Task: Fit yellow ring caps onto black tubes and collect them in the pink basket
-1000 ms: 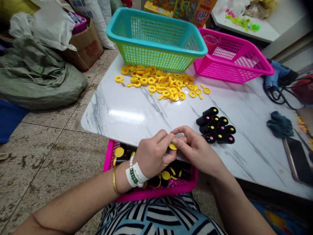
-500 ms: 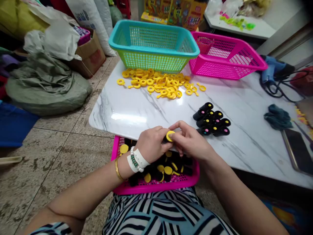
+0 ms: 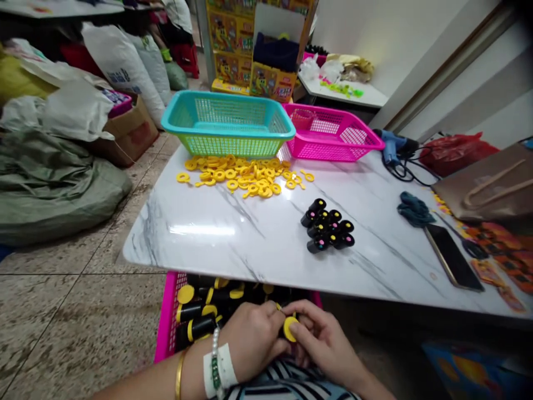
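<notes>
Over the front part of a pink basket (image 3: 170, 314), my two hands are close together. My right hand (image 3: 320, 339) pinches a yellow round cap (image 3: 290, 329) between thumb and fingers. Beside it, my left hand (image 3: 254, 333) is closed, its fingers curled around something that its back mostly hides. Black cylinders with yellow caps (image 3: 201, 328) fill the basket. On the marble-patterned table (image 3: 200, 253) stand several black cylinders (image 3: 328, 226) with yellow or pink centres. Yellow ring pieces with short tabs (image 3: 231, 175) lie in a loose pile behind them.
A teal and green basket (image 3: 233, 133) and another pink basket (image 3: 333, 150) stand at the table's back. At the right are a blue tool (image 3: 393, 145) with a cable, a dark cloth (image 3: 415, 209) and a phone (image 3: 453, 258). Sacks and a carton lie on the left floor.
The view has tilted up and shifted right. My hands have come down from the table edge to over the basket's front, near my lap, and the yellow cap has moved with them.
</notes>
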{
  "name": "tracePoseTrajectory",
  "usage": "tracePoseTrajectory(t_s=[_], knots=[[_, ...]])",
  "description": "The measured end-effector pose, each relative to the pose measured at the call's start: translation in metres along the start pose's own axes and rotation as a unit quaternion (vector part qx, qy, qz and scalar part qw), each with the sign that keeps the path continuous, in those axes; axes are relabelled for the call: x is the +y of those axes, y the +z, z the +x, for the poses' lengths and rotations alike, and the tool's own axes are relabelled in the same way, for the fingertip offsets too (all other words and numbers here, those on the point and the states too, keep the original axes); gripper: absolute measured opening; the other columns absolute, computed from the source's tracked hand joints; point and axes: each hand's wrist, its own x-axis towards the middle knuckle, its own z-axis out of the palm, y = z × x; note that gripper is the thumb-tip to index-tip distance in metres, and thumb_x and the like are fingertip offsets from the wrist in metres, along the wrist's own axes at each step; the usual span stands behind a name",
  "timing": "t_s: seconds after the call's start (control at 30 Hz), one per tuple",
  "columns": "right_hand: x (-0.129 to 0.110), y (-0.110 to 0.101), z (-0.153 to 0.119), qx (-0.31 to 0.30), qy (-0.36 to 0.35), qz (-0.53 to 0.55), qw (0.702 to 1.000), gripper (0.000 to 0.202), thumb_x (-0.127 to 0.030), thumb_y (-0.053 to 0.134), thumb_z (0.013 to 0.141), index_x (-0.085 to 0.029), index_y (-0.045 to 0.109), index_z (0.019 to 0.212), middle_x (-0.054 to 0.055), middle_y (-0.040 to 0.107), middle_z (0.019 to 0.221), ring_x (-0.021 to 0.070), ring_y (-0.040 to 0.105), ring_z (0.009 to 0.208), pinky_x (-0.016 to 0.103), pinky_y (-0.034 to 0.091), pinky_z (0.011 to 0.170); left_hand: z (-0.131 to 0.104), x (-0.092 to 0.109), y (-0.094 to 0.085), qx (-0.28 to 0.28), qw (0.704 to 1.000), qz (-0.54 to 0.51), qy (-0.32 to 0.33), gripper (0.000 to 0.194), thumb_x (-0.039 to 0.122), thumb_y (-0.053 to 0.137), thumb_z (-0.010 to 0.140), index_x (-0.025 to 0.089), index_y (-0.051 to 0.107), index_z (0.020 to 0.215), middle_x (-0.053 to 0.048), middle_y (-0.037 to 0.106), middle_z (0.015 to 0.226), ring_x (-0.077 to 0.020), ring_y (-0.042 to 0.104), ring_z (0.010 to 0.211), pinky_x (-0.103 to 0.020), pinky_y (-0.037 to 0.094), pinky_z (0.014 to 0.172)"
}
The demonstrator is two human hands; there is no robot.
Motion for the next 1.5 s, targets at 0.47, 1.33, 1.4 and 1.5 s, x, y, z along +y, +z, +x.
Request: tracePoseTrajectory(t_s=[0.47,1.33,1.4,1.5], knots=[[-0.015,-0.021,0.003,0.169,-0.349,-0.290,0.875,0.024,-0.014,0.060,0.086,-0.025,0.067,0.106,0.002,0.074,0.073,0.0166,0.070,0.057,0.024,0.054,0.056,0.136,-0.121,-0.105,0.221,0.942,0.208,-0.142,0.025,0.028,0.057,0.089,0.020,0.064,0.112,-0.008,0.063,0.103,-0.0197,0.063,0.084,-0.027,0.046,0.066],[-0.033,-0.054,-0.004,0.116,-0.125,0.100,0.980,0.016,-0.030,0.058,0.093,-0.023,0.070,0.101,0.001,0.046,0.093,0.0055,0.052,0.053,0.022,0.046,0.047,0.128,-0.003,-0.031,0.192,0.978,0.003,-0.078,0.046,0.055,0.064,0.081,0.016,0.054,0.102,-0.004,0.064,0.084,-0.0170,0.059,0.066,-0.029,0.048,0.060],[-0.034,-0.054,-0.004,0.133,-0.144,0.070,0.978,0.017,-0.029,0.055,0.094,-0.024,0.069,0.102,0.001,0.044,0.094,0.0059,0.052,0.055,0.023,0.049,0.050,0.134,0.000,-0.030,0.172,0.981,0.041,-0.083,0.036,0.050,0.062,0.084,0.017,0.056,0.099,-0.004,0.064,0.085,-0.0191,0.061,0.072,-0.029,0.047,0.060],[-0.039,-0.056,-0.002,0.167,-0.162,0.017,0.972,0.018,-0.029,0.054,0.095,-0.025,0.071,0.101,0.002,0.043,0.095,0.0086,0.055,0.062,0.023,0.051,0.054,0.128,0.001,-0.033,0.163,0.982,0.051,-0.077,0.017,0.031,0.058,0.084,0.019,0.057,0.096,-0.003,0.062,0.088,-0.0178,0.061,0.074,-0.027,0.047,0.061]])
